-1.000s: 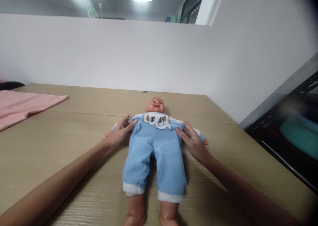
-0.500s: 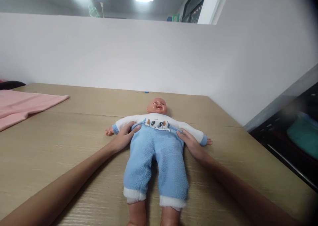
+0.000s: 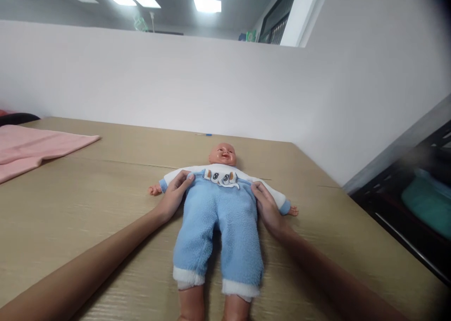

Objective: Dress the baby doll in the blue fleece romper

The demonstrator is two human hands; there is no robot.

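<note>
A baby doll lies on its back, head away from me, arms spread and bare lower legs toward me. It wears a white long-sleeved top with blue cuffs and fluffy blue trousers with white hems. An animal face with big eyes decorates the front at the chest. At the left side of the waistband, my left hand is closed, thumb on top, pinching the blue cloth. My right hand is likewise closed on the opposite side of the waistband; its fingertips are partly hidden.
The wooden table has a seam across it behind the doll. A pink cloth lies at the far left. Near the white partition is a thin blue-ended item. A dark rack with a green item stands beyond the right edge.
Both hands have drawn the waistband slightly up toward the doll's chest, and the trouser sides sit higher. The doll's arms have shifted a little, and the camera view has tilted slightly.
</note>
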